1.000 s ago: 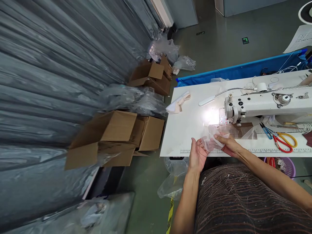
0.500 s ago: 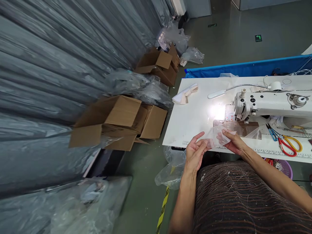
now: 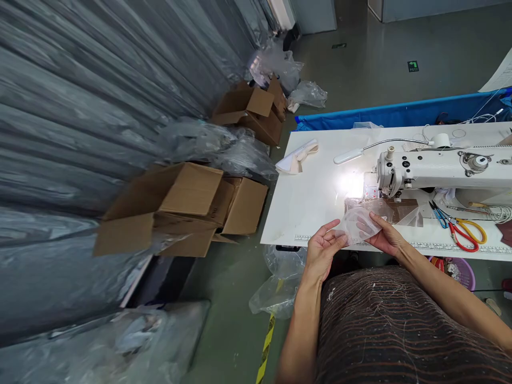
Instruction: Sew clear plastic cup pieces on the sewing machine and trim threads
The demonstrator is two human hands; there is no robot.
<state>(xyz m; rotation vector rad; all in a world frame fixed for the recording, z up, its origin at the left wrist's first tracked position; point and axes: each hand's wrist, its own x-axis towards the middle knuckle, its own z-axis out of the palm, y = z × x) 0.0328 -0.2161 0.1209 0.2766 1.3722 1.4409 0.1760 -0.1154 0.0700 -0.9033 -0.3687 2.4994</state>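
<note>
A piece of sheer white fabric [image 3: 358, 224] is stretched between my two hands at the front edge of the sewing table. My left hand [image 3: 325, 246] pinches its left edge between thumb and fingers. My right hand [image 3: 384, 234] grips the right side, with some fingers behind the see-through cloth. Just beyond, the white sewing machine [image 3: 436, 166] stands with its needle area lit by a lamp [image 3: 348, 156]. Part of the sheer fabric reaches over the brownish plate [image 3: 404, 209] beneath the machine head.
Scissors with red and yellow handles [image 3: 466, 234] and blue-handled snips [image 3: 440, 216] lie right of my hands. A folded cloth strip [image 3: 298, 157] rests at the table's far left. Open cardboard boxes [image 3: 192, 192] and plastic bags stand on the floor to the left. A purple basket [image 3: 466, 274] sits below the table.
The view has shifted slightly, moving the table a little left in the picture. Both hands still hold the sheer fabric, which is now spread wider and rounder between them.
</note>
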